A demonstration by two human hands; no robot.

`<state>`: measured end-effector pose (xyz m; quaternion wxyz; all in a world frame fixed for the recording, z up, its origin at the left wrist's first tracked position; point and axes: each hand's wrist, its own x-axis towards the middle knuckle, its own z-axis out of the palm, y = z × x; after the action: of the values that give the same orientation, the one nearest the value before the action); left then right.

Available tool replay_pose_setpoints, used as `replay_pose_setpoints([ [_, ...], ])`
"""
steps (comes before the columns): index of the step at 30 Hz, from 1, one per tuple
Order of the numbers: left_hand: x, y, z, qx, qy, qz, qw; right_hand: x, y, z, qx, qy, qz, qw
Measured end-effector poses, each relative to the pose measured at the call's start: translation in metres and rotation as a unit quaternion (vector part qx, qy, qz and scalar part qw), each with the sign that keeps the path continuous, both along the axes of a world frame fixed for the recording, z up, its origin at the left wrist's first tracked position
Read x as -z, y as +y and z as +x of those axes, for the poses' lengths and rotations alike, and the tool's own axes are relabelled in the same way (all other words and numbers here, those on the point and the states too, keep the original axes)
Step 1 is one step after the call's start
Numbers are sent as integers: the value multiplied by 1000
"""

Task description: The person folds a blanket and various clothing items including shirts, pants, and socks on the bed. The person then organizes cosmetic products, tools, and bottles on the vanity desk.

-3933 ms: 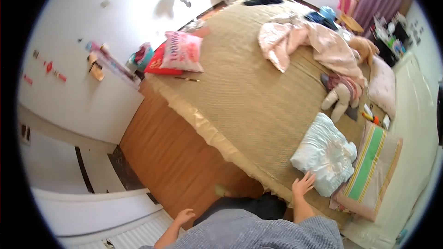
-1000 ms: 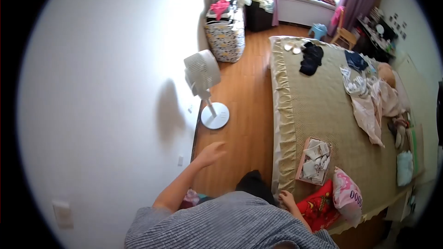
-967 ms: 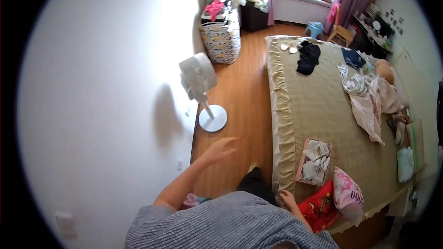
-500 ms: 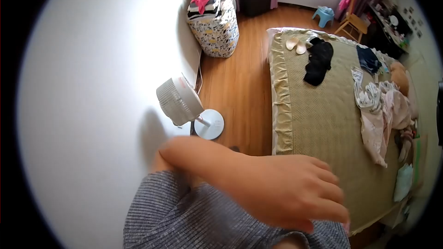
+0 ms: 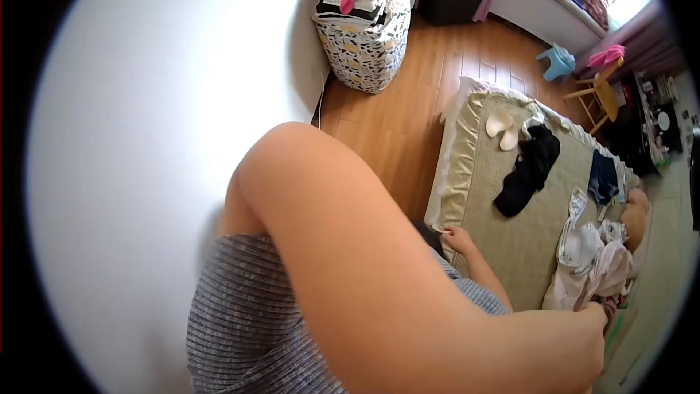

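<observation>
My right hand (image 5: 457, 238) pinches the ruffled edge of the beige bed cover (image 5: 485, 237) at the near left side of the bed. Across the front of the view runs my bent left arm, elbow up by the wall. At the lower right, my left hand (image 5: 572, 346) shows mostly its back; the fingers are turned away and largely hidden, close to some rumpled clothing. Lying on the bed are two pale bra pads (image 5: 499, 130), a black garment (image 5: 530, 169), dark blue denim (image 5: 603, 176) and a pile of light pink and white clothes (image 5: 587, 266).
A patterned storage bag (image 5: 364, 55) topped with folded clothes and a pink cloth stands by the white wall (image 5: 168, 138). Farther off are a blue stool (image 5: 558, 63), a wooden chair (image 5: 598, 98) and a cluttered desk (image 5: 649, 124). Wooden flooring (image 5: 408, 113) lies beside the bed.
My left arm has risen nearer the camera and its hand has gone farther right. My right hand has come into view at the bed's edge. The view has tilted, and the fan is hidden.
</observation>
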<state>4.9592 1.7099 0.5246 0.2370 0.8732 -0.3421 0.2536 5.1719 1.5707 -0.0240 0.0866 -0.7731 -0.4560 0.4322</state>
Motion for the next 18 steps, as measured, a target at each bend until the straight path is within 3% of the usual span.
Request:
replay_pose_setpoints([
  [3,-1,52,31,-28,-8,57,998,-6,44,46,79,-57,-11,995],
  [5,5,78,54,-54,-18,105,993,30,62,81,169,7,7,986],
  [8,27,123,107,-137,-206,148,958,49,99,133,237,134,-85,959],
  [11,41,184,170,-136,-261,202,934,113,119,193,120,19,-113,986],
  [12,38,205,190,-130,-261,244,925,108,138,207,127,1,-127,984],
  [15,23,260,253,-132,-242,348,896,136,189,245,205,30,-68,976],
  [17,24,282,293,-136,-219,383,887,119,243,265,153,-30,-24,987],
  [18,36,284,308,-143,-213,374,891,131,263,274,202,17,53,978],
])
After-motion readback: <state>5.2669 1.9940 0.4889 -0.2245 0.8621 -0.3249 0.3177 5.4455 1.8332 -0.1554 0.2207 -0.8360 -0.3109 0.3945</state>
